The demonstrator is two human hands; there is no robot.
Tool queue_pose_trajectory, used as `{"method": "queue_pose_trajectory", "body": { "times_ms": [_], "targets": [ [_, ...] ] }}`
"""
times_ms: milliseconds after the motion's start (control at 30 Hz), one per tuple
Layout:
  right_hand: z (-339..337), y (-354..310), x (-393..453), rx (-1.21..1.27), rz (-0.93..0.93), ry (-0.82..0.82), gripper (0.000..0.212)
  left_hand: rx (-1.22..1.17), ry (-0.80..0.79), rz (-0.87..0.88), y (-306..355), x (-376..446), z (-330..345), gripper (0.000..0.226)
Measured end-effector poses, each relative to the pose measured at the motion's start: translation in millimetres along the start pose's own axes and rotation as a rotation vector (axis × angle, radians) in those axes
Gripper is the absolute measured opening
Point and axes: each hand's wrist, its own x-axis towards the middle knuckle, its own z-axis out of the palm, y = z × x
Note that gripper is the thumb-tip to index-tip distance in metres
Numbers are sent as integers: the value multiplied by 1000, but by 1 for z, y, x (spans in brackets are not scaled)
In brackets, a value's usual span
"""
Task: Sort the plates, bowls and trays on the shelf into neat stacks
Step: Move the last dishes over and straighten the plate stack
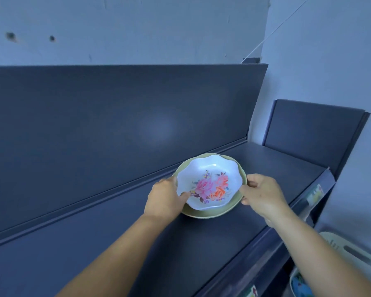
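A white scalloped bowl [210,185] with pink and orange flowers printed inside sits nested in a wider pale green bowl [234,207] on the dark shelf [116,243]. My left hand [165,199] grips the stack's left rim, its thumb lying inside the white bowl. My right hand [260,194] grips the right rim of the green bowl. Whether the stack rests on the shelf or is held just above it, I cannot tell.
The shelf's dark back panel [116,125] rises behind the bowls. Its front lip [308,202] carries price labels. A pale plastic basket [351,254] and a patterned dish edge [298,286] show at the lower right, below the shelf.
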Motion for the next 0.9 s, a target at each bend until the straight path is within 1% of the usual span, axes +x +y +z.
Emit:
{"method": "queue_pose_trajectory", "body": {
  "times_ms": [167, 333, 367, 467, 533, 633, 767, 900],
  "targets": [
    [29, -14, -60, 54, -30, -4, 21, -16, 63, -11, -38, -42, -43, 22],
    [53, -28, -124, 81, -65, -27, 22, -26, 72, -81, -75, -83, -84, 8],
    [58, -31, -137, 84, -74, -34, 21, -25, 70, -90, -82, -93, -91, 9],
    [70, -39, -170, 90, -88, -56, 22, -11, 91, -98, -101, -119, -113, 29],
    [75, -42, -189, 100, -93, -68, 24, -3, 129, -105, -110, -134, -128, 32],
    [80, -47, -211, 113, -104, -95, 28, -5, 162, -138, -123, -156, -147, 29],
    [88, -56, -229, 86, -131, -156, 29, 7, 206, -199, -132, -185, -168, 14],
    [97, -66, -245, 94, -169, -235, 33, 79, 256, -264, -139, -216, -186, 13]
  ]
}}
